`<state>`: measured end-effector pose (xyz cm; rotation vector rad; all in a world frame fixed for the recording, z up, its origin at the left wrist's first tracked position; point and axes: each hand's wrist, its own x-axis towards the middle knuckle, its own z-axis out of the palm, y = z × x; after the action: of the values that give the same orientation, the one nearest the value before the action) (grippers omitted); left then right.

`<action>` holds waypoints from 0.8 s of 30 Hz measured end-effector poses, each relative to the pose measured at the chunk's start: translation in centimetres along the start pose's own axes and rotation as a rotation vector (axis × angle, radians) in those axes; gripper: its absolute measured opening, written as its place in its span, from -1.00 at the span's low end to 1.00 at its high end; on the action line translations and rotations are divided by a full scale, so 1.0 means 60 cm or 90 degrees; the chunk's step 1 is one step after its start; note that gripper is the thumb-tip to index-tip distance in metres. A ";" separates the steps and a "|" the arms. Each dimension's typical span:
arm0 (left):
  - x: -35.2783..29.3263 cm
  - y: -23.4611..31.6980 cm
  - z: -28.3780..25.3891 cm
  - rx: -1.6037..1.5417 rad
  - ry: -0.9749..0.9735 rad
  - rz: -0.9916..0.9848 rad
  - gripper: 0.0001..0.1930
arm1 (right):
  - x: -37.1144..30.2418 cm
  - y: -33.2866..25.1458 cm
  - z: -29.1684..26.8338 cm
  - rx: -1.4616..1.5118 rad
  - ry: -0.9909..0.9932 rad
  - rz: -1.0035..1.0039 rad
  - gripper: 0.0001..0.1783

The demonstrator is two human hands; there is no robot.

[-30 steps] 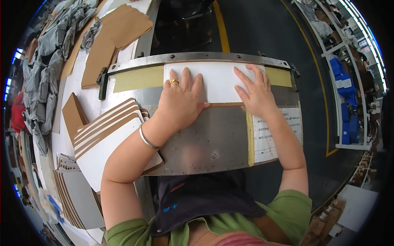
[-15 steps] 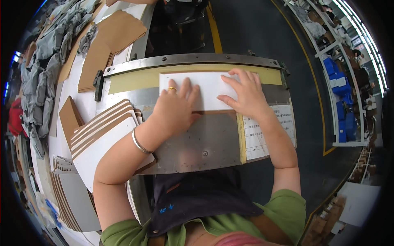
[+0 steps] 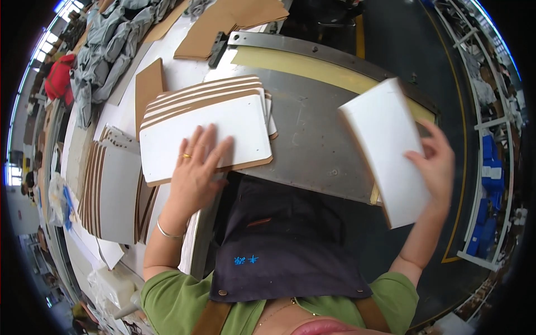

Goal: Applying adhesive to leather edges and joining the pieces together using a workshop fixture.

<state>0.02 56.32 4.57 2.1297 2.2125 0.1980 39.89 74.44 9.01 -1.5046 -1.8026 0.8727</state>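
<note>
My left hand [image 3: 195,168] lies flat, fingers spread, on the top white card of a fanned stack of white and brown cards [image 3: 206,124] at the left of a grey metal work plate [image 3: 312,139]. My right hand [image 3: 437,164] holds a folded white card piece [image 3: 391,151] lifted and tilted above the plate's right side, thumb on its face. A yellow strip [image 3: 290,64] runs along the plate's far edge. My left ring finger carries a ring, and a thin bangle circles the left wrist.
Another stack of grey-white cards [image 3: 111,192] lies at the left on the white table [image 3: 184,67]. Brown cardboard sheets [image 3: 223,22] and grey fabric [image 3: 109,50] sit farther back. A dark apron [image 3: 279,240] covers my lap. Blue bins [image 3: 486,167] stand at the right.
Both hands left the white piece on the plate. The right hand lifted the folded piece up to the right; the left hand moved onto the card stack. The view shifted left.
</note>
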 end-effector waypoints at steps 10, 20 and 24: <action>-0.021 -0.070 -0.016 -0.019 0.105 0.014 -0.31 | -0.135 -0.003 -0.062 -0.400 -0.005 -0.143 -0.56; -0.013 -0.076 -0.003 0.051 0.137 0.086 -0.26 | -0.071 -0.132 0.284 0.000 -0.225 -0.354 -0.58; -0.025 -0.085 0.006 0.054 0.190 0.118 -0.41 | -0.045 -0.147 0.331 0.050 -0.264 -0.220 -0.70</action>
<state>-4.91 54.66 3.47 2.4984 2.2016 0.4675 19.28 68.73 4.43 -0.9655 -2.2089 1.1183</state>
